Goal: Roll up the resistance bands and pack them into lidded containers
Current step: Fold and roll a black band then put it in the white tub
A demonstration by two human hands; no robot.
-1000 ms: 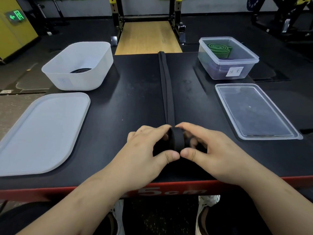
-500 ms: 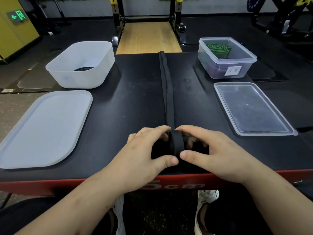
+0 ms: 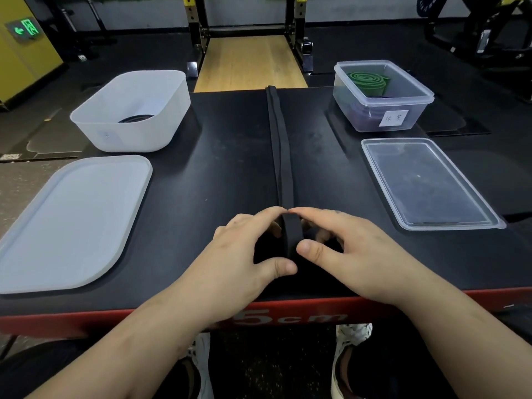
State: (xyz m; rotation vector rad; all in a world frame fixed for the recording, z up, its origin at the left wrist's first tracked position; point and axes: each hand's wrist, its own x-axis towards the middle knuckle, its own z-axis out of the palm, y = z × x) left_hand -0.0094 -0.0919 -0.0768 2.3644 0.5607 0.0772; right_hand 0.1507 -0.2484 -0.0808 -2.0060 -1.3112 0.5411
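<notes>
The rolled end of the black resistance band is gripped between the left hand and the right hand, with fingers and thumbs curled round it from both sides. The unrolled part is laid straight on the table, away from the fingertips. Outward of the left hand a white lid is placed, and beyond it a white container. Outward of the right hand a clear lid is placed, and beyond it a clear container, in which a green rolled band is seen.
</notes>
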